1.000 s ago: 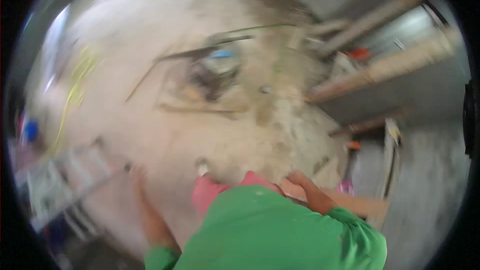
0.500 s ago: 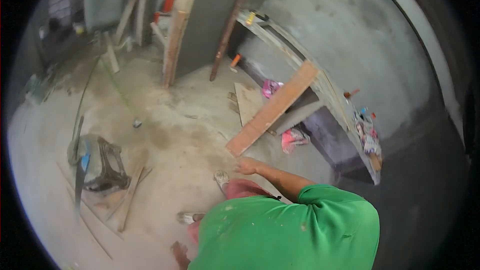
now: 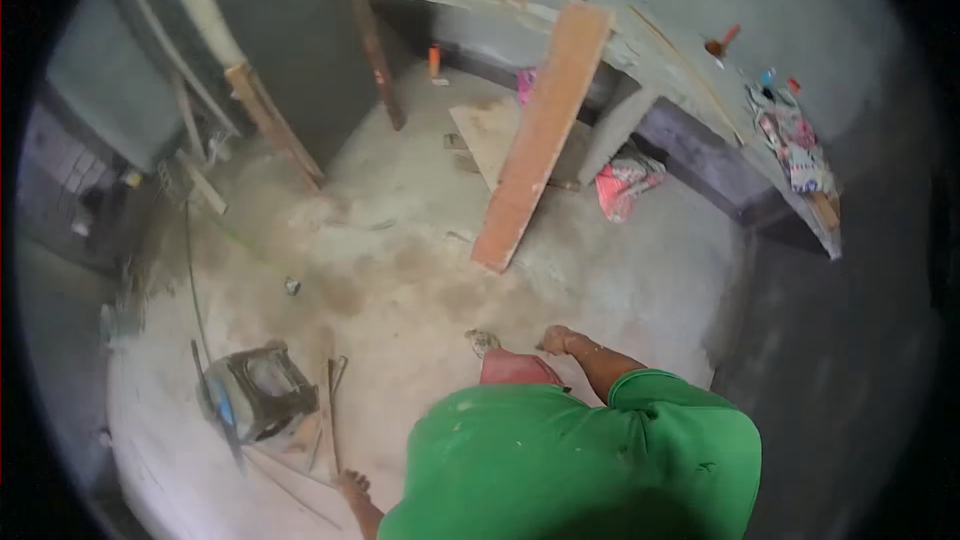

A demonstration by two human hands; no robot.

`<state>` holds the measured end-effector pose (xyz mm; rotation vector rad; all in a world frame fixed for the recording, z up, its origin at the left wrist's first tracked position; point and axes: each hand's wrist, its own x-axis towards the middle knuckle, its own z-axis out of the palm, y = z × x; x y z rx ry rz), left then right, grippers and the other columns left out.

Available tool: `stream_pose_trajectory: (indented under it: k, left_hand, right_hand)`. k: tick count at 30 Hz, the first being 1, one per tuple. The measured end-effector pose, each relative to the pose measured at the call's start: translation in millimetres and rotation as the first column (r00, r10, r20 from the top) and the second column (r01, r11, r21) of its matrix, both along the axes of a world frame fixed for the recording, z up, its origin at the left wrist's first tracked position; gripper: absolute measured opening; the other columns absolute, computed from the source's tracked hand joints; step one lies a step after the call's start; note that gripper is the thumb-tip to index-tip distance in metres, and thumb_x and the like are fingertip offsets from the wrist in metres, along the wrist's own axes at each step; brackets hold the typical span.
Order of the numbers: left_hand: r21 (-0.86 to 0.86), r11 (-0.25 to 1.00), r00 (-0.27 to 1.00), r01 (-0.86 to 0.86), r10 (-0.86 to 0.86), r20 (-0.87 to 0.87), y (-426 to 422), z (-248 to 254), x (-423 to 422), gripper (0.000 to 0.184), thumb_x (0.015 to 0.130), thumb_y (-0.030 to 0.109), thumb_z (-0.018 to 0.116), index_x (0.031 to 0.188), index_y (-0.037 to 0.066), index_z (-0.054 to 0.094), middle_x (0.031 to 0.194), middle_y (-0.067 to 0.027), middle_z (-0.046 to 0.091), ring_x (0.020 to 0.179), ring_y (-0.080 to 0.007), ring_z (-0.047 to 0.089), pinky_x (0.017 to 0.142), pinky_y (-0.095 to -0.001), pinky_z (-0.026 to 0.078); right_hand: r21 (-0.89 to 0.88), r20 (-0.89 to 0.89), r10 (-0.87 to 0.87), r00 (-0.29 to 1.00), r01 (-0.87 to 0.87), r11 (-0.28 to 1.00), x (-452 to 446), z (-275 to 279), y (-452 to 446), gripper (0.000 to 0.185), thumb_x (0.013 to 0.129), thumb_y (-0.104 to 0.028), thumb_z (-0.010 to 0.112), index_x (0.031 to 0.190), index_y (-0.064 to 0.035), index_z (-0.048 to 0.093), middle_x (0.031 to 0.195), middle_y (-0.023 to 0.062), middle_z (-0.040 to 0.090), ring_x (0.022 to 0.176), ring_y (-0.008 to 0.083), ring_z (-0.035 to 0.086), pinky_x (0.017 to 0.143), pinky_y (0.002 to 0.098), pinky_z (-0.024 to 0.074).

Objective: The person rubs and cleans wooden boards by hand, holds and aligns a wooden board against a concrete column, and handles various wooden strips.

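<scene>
My left hand hangs low at the left of my green shirt, fingers apart and holding nothing I can see. Close beside it in view are thin wood strips on the floor. My right hand is held out in front of my right side, its fingers loosely bent, with no object visible in it. Beyond it a long reddish-brown plank leans from the floor onto the edge of a concrete counter. The hand and the plank are apart.
An upturned plastic stool or crate sits at left, with a blue-handled saw against it. Pink bags and a board lie under the counter. A wooden post stands behind. Rumpled packaging rests on the counter.
My view has swung, so the plank and counter appear more upright and the stool lower. My right hand is farther from the plank's lower end. My left hand shows more clearly.
</scene>
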<state>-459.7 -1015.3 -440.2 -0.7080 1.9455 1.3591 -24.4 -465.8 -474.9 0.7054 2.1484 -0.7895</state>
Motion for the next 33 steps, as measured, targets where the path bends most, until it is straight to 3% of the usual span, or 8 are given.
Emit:
stream_pose_trajectory:
  k: [6, 11, 12, 14, 17, 26, 30, 33]
  left_hand:
    - [0.261, 0.697, 0.668, 0.668, -0.716, 0.205, 220.5, -75.0, 75.5, 0.035, 0.093, 0.029, 0.055, 0.12, 0.007, 0.053, 0.1, -0.0141, 0.062, 0.073, -0.0234, 0.062, 0.053, -0.0348, 0.051]
    - [0.621, 0.591, 0.55, 0.514, -0.783, 0.29, 334.6, -101.8, -9.7, 0.044, 0.09, 0.029, 0.061, 0.126, 0.006, 0.052, 0.102, -0.0193, 0.066, 0.074, -0.0274, 0.067, 0.049, -0.0357, 0.055]
    - [0.725, 0.445, 0.637, 0.526, -0.77, 0.01, 363.9, -95.1, -11.3, 0.046, 0.09, 0.028, 0.064, 0.128, 0.004, 0.051, 0.102, -0.0153, 0.067, 0.069, -0.0229, 0.066, 0.05, -0.0302, 0.054]
    - [0.257, 0.425, 0.468, 0.868, -0.872, -0.142, 441.2, -95.0, -38.8, 0.065, 0.084, 0.042, 0.073, 0.133, 0.008, 0.047, 0.108, -0.0134, 0.067, 0.073, -0.0199, 0.066, 0.053, -0.0269, 0.053]
    - [0.25, 0.421, 0.425, 0.872, -0.904, 0.038, 550.1, -107.1, -63.8, 0.067, 0.086, 0.054, 0.064, 0.133, 0.009, 0.048, 0.115, -0.0121, 0.064, 0.079, -0.0234, 0.065, 0.062, -0.0353, 0.054]
    - [0.331, 0.224, 0.356, 0.917, -0.833, -0.423, 943.1, -6.2, 88.6, 0.045, 0.093, 0.037, 0.062, 0.123, 0.004, 0.056, 0.108, -0.0138, 0.065, 0.091, -0.0242, 0.064, 0.075, -0.0366, 0.054]
    - [-0.052, 0.238, 0.076, 0.97, -0.501, -0.862, 1155.0, 101.8, 160.7, 0.056, 0.09, 0.028, 0.064, 0.131, -0.007, 0.051, 0.128, -0.0247, 0.059, 0.118, -0.0334, 0.059, 0.099, -0.0405, 0.044]
    - [-0.545, 0.267, -0.497, 0.795, -0.23, -0.837, 1303.6, 208.1, 203.4, 0.068, 0.075, 0.023, 0.075, 0.133, -0.003, 0.049, 0.13, -0.0269, 0.054, 0.123, -0.0419, 0.05, 0.103, -0.0462, 0.041]
  right_hand:
    - [-0.154, -0.25, -0.876, 0.412, 0.876, 0.456, 79.0, 95.3, 78.1, 0.045, 0.089, -0.031, 0.064, 0.117, 0.0035, 0.062, 0.106, 0.017, 0.07, 0.094, 0.0283, 0.066, 0.084, 0.039, 0.0516]
    - [-0.282, -0.374, -0.903, -0.21, 0.954, -0.105, 203.1, 47.3, 33.2, 0.04, 0.09, -0.03, 0.063, 0.116, 0.0004, 0.064, 0.102, 0.0135, 0.07, 0.081, 0.0214, 0.065, 0.074, 0.035, 0.0529]
    - [-0.244, -0.26, -0.934, -0.246, 0.952, -0.183, 224.6, 47.6, 24.2, 0.04, 0.09, -0.031, 0.063, 0.115, 0.0004, 0.064, 0.101, 0.0131, 0.07, 0.08, 0.0221, 0.065, 0.072, 0.0363, 0.0535]
    - [-0.224, -0.108, -0.938, -0.33, 0.927, -0.3, 240.4, 67.7, 7.9, 0.039, 0.091, -0.033, 0.063, 0.113, -0.0002, 0.064, 0.097, 0.012, 0.069, 0.079, 0.0233, 0.065, 0.067, 0.0378, 0.0537]
    - [-0.312, 0.016, -0.866, -0.5, 0.82, -0.48, 247.1, 75.3, -10.5, 0.038, 0.092, -0.036, 0.061, 0.111, -0.0027, 0.064, 0.093, 0.0092, 0.068, 0.078, 0.0226, 0.066, 0.062, 0.037, 0.0526]
    - [-0.384, 0.044, -0.889, -0.455, 0.814, -0.436, 260.3, 82.7, 121.3, 0.039, 0.095, -0.034, 0.059, 0.123, -0.007, 0.059, 0.101, 0.0077, 0.069, 0.077, 0.0183, 0.067, 0.06, 0.0337, 0.0524]
    - [-0.265, -0.026, -0.935, -0.355, 0.904, -0.336, 290.6, 116.1, 228.1, 0.042, 0.095, -0.034, 0.059, 0.125, -0.006, 0.057, 0.102, 0.0083, 0.069, 0.078, 0.0185, 0.067, 0.061, 0.032, 0.0519]
    - [-0.245, -0.14, -0.906, -0.4, 0.9, -0.36, 323.4, 123.4, 282.0, 0.045, 0.095, -0.036, 0.059, 0.127, -0.005, 0.056, 0.103, 0.0088, 0.069, 0.079, 0.0189, 0.067, 0.06, 0.0313, 0.0517]
